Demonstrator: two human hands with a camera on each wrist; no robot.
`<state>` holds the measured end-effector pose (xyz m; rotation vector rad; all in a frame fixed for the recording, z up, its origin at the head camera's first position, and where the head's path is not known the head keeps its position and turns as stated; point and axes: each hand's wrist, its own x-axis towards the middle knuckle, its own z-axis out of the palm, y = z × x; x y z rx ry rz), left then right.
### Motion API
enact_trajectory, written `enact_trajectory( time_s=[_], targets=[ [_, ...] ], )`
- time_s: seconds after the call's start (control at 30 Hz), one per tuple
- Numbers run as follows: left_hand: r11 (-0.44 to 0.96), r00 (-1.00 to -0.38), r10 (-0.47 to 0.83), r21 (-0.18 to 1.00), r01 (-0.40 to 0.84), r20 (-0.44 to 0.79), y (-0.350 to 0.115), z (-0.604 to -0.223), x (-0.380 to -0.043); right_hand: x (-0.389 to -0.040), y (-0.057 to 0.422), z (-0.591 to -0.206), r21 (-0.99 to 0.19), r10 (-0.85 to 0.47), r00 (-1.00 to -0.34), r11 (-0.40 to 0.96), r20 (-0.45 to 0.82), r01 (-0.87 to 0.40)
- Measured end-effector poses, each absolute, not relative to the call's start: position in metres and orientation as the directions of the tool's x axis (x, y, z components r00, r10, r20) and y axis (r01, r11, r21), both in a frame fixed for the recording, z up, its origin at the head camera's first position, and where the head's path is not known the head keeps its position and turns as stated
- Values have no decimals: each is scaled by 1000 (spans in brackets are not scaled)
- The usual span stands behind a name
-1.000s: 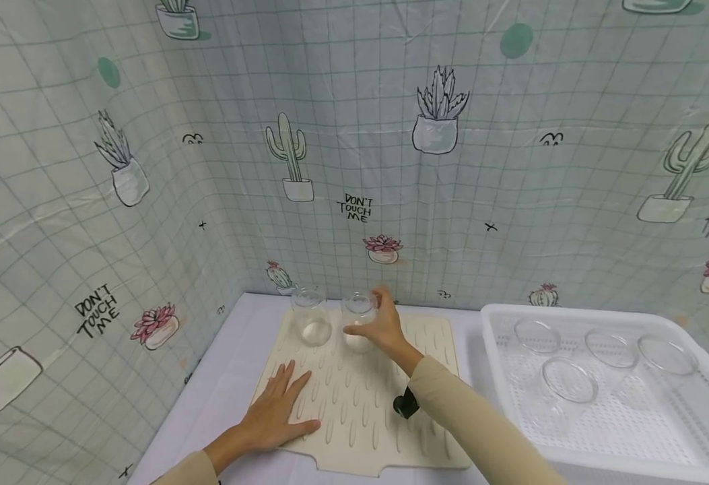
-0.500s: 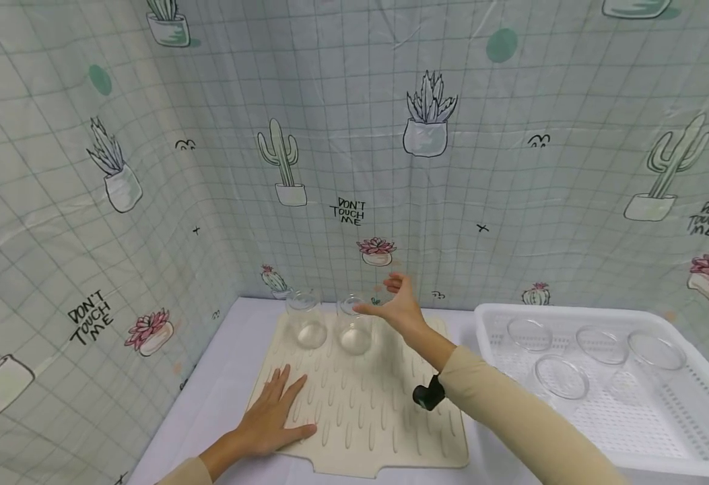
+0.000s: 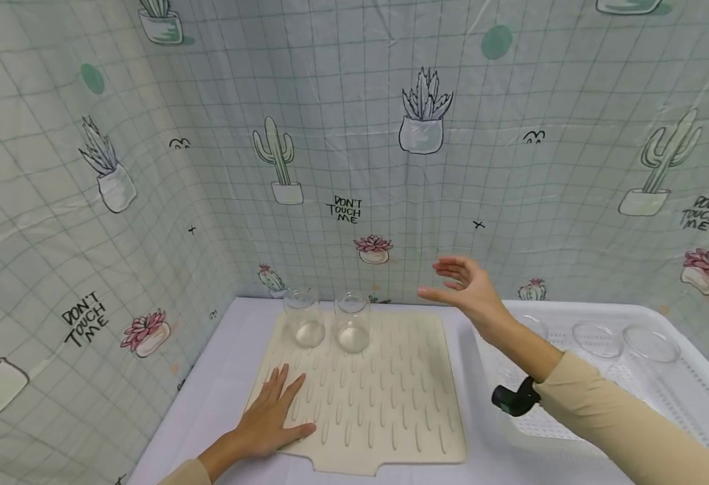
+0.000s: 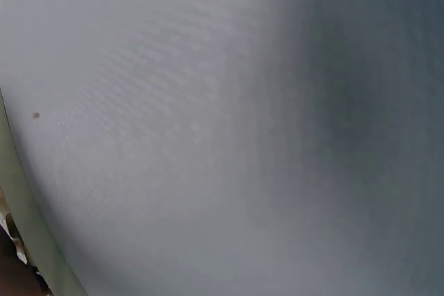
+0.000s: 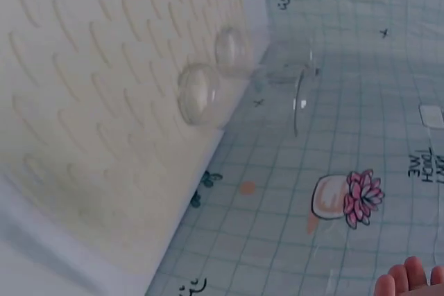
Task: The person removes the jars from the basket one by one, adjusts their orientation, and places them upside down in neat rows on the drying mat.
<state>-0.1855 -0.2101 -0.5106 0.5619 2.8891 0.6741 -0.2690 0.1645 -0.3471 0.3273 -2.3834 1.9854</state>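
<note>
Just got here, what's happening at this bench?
A person has two clear cups standing side by side on a beige mat, toward its far left part. Their left hand lies spread on the mat's near left side. The right hand is in the air, holding nothing, off the mat's far right corner. At the right is a white basket with at least three more cups in it.

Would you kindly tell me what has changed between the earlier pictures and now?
The right hand let go of the right-hand clear cup on the ribbed mat and moved right, toward the white basket. The left hand stays resting on the mat; the other cup stands where it was.
</note>
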Motion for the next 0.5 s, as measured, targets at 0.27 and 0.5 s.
enact_trajectory(
  time_s=[0.27, 0.5],
  targets=[
    [831, -920, 389, 447, 331, -43, -208, -510, -183, -233, 227, -340, -955, -114, -978, 222, 177, -198],
    [839, -921, 388, 430, 333, -44, -208, -509, -184, -207, 271, -345, -944, -32, -979, 261, 202, -203]
  ],
)
